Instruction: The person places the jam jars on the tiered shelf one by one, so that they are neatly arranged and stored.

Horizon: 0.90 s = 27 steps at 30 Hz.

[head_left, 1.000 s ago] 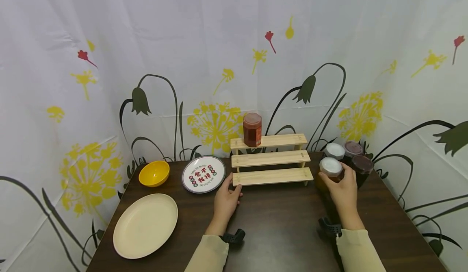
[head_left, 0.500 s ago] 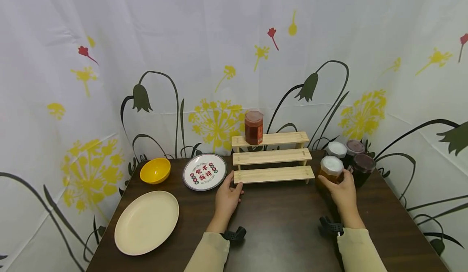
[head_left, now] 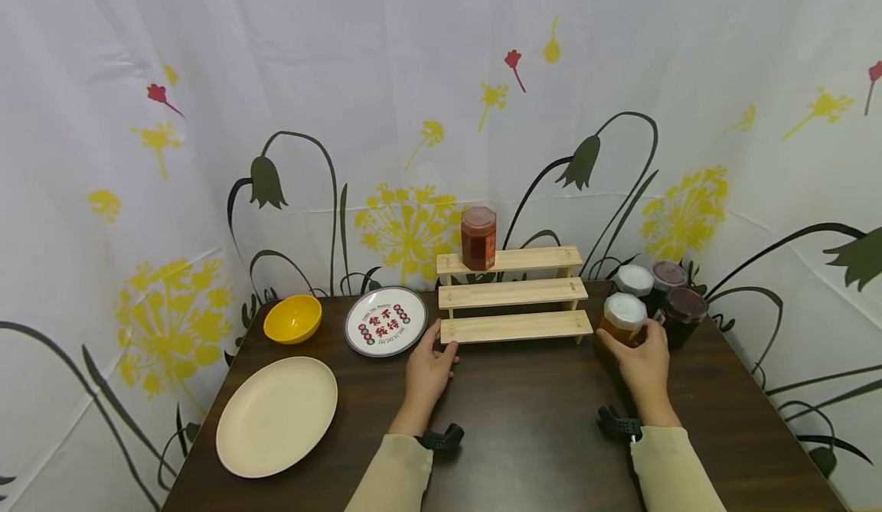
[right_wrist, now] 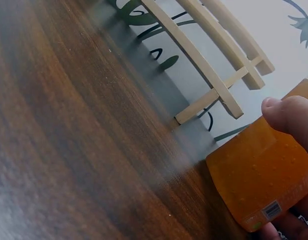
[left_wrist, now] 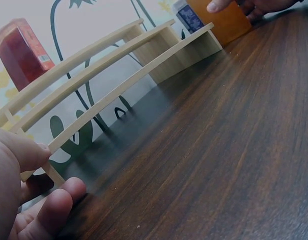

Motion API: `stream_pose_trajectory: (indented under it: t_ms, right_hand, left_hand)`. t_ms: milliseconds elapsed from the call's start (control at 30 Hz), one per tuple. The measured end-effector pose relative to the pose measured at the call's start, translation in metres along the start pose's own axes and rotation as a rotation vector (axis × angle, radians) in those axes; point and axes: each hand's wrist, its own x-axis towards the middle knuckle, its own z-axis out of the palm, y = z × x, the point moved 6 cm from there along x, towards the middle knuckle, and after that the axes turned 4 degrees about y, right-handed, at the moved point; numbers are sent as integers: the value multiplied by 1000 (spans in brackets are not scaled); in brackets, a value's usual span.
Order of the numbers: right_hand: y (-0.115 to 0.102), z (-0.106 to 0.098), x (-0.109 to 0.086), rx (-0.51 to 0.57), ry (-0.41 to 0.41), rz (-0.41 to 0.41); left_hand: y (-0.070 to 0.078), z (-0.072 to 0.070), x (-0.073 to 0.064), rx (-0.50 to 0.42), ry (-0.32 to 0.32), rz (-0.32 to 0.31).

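Note:
My left hand [head_left: 426, 374] grips the left end of the lowest tier of a three-tier wooden display rack [head_left: 513, 294]; the left wrist view shows the thumb on top and fingers below. At the right, my right hand [head_left: 645, 370] holds an amber jar [head_left: 622, 324] with a white lid. Its thumb lies along one side of the jar [right_wrist: 263, 170], with other fingers on the far side, partly hidden. Whether the jar's base touches the table cannot be told. A red jar [head_left: 478, 240] stands on the left part of the top tier.
Behind the held jar stand another white-lidded jar [head_left: 632, 279] and two dark jars [head_left: 684, 309], close together. On the left are a yellow bowl [head_left: 292, 319], a white plate with red lettering [head_left: 386, 322] and a cream oval plate [head_left: 277, 418]. A patterned curtain [head_left: 386, 60] hangs behind the table.
The right hand has shifted the amber jar very slightly, and more of its amber side shows. My left hand stays at the rack's end. The head view has tilted a little.

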Motion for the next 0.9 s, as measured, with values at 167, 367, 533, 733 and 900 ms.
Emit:
stream_pose_trajectory:
  t_ms: [167, 367, 533, 733, 900]
  right_hand:
    - [0, -3, -1, 1, 65, -24]
    - [-4, -7, -1, 29, 109, -55]
    - [-8, -7, -2, 30, 126, -90]
    - [-15, -9, -4, 43, 168, -174]
    - [-24, -7, -8, 90, 194, -229]
  left_hand:
    - [-2, 0, -1, 4, 9, 12]
    - [-2, 0, -1, 6, 4, 18]
    - [-1, 0, 1, 9, 0, 2]
    - [-2, 1, 1, 3, -1, -10]
    - [-2, 1, 1, 8, 2, -6]
